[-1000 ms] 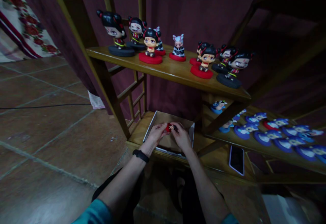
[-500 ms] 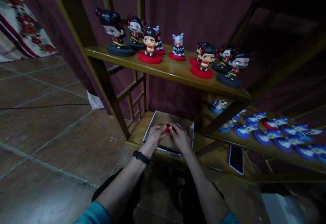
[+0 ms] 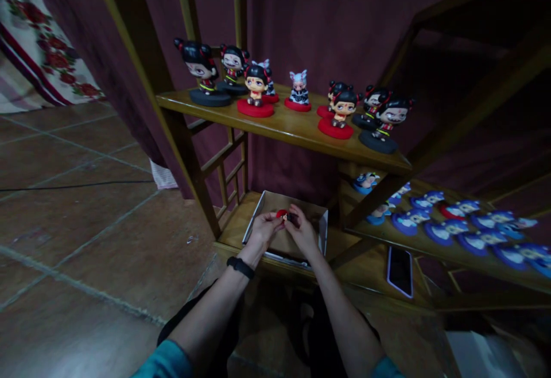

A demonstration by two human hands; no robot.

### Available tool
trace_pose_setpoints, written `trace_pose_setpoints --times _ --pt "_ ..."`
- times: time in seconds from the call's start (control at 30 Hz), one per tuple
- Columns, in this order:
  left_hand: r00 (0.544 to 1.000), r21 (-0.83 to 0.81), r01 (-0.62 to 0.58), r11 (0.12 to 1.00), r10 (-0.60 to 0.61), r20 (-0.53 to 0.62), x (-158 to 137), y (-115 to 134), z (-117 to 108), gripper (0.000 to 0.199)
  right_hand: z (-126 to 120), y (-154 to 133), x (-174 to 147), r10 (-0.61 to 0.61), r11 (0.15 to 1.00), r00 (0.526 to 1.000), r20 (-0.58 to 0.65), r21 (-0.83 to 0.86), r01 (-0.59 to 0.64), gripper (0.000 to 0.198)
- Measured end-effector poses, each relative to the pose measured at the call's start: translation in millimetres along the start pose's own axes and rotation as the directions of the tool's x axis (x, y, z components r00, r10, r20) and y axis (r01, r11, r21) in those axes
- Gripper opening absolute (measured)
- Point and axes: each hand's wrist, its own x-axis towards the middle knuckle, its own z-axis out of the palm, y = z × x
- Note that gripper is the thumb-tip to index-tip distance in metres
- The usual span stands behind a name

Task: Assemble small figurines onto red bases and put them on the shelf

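Between my two hands, above a shallow cardboard box (image 3: 282, 199), is a small figurine (image 3: 284, 217) with a red base and a dark head. My left hand (image 3: 263, 231) is closed on its red base. The fingers of my right hand (image 3: 302, 232) are closed at the dark head end, partly covering it. The box has white walls and a brown inside; it sits on the low wooden shelf (image 3: 232, 229). Fine detail of the figurine is too small to make out.
Above my hands, a wooden shelf (image 3: 293, 128) carries several figurines on red and black bases. More blue figurines (image 3: 447, 230) stand on the right-hand shelf. A phone (image 3: 399, 271) lies on the low shelf at right. A slanting wooden post (image 3: 181, 154) stands at left.
The figurine has turned a little between my hands, and my right fingers have shifted on its head end. The view has tilted, so the upper shelf sits lower in the picture.
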Motion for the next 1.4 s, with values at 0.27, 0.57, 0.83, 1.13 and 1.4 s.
trace_pose_setpoints --times 0.27,0.57,0.83,1.13,1.4 --pt "0.98 0.247 -0.189 0.95 0.199 -0.017 2 -3 3 0.018 -4 9 3 0.092 0.994 0.996 -0.012 0.065 -0.091 0.03" --pt "0.997 0.2 -0.075 0.977 0.078 -0.006 4 -4 -3 0.021 -6 18 7 0.088 0.995 0.996 -0.026 0.038 -0.087 0.027" --pt "0.999 0.139 -0.009 0.99 0.013 -0.03 0 -10 0 0.019 -5 18 6 0.1 0.994 0.995 0.0 0.036 -0.1 0.026" --pt "0.976 -0.119 0.214 0.97 -0.217 -0.011 3 -3 -3 0.015 -11 9 4 0.183 0.968 0.979 -0.091 0.189 -0.163 0.033" --pt "0.96 -0.168 0.278 0.946 -0.271 0.065 4 -3 -5 0.019 -3 12 4 0.294 0.871 0.955 0.033 0.403 -0.282 0.037"
